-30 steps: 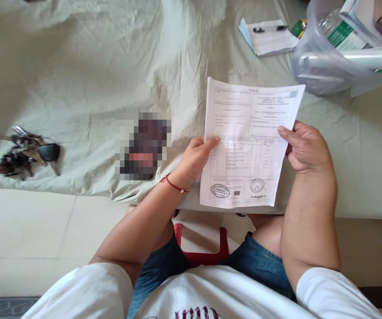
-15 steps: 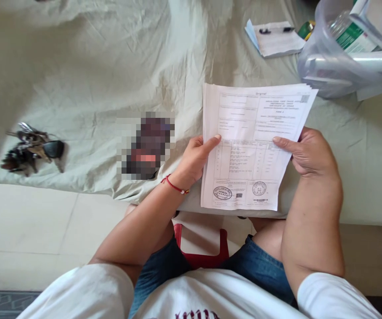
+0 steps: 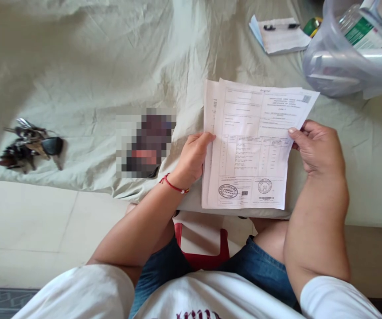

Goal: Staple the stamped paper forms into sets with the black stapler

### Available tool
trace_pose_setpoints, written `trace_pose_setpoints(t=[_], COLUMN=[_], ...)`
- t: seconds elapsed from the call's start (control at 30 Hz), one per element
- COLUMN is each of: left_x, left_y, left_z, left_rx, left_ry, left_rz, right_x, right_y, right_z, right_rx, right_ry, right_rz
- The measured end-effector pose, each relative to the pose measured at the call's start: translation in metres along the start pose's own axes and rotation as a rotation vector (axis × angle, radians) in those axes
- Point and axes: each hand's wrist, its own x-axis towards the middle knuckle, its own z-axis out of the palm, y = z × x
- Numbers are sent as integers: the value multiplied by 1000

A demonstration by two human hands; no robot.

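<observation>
A printed form (image 3: 251, 155) with two round stamps near its bottom edge lies on top of a paper stack (image 3: 210, 177), shifted a little to the right of the sheets beneath. My left hand (image 3: 196, 153) pinches the stack at its left edge, thumb on top. At the form's right edge my right hand (image 3: 317, 144) grips the top sheet between thumb and curled fingers. Both hands hold the papers just above the near edge of the cloth-covered surface. How many sheets the right hand holds cannot be made out.
A bunch of keys (image 3: 33, 144) lies on the green cloth (image 3: 111, 66) at left, near a pixelated dark object (image 3: 147, 146). At upper right are a notepad (image 3: 284, 37) with a black pen, a tape measure (image 3: 311, 27) and a clear plastic bin (image 3: 324, 66). A red stool (image 3: 224, 248) stands below.
My right hand has moved right and drawn the top form partly off the stack, uncovering the left margin of the sheets below. My left hand has stayed nearly in place at the left edge.
</observation>
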Motion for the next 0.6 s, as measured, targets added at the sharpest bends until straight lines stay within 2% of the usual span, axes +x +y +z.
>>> trace_pose_setpoints(t=[0.1,0.17,0.37,0.47,0.6], left_x=[0,0,-1,-1,-1], left_y=[3,4,7,5,3], left_z=[-1,-2,-3,-5,-8], left_rx=[-8,-8,-33,-38,-50], left_ry=[67,64,-104,-122,-122], left_rz=[1,-4,-17,-8,8], right_x=[2,4,11,14,15], right_y=[4,5,4,3,2], right_z=[-2,-3,-1,0,1], right_rx=[-73,-101,59,156,192], right_ry=[49,95,262,330,343], right_rz=[-35,-51,-97,-130,-120])
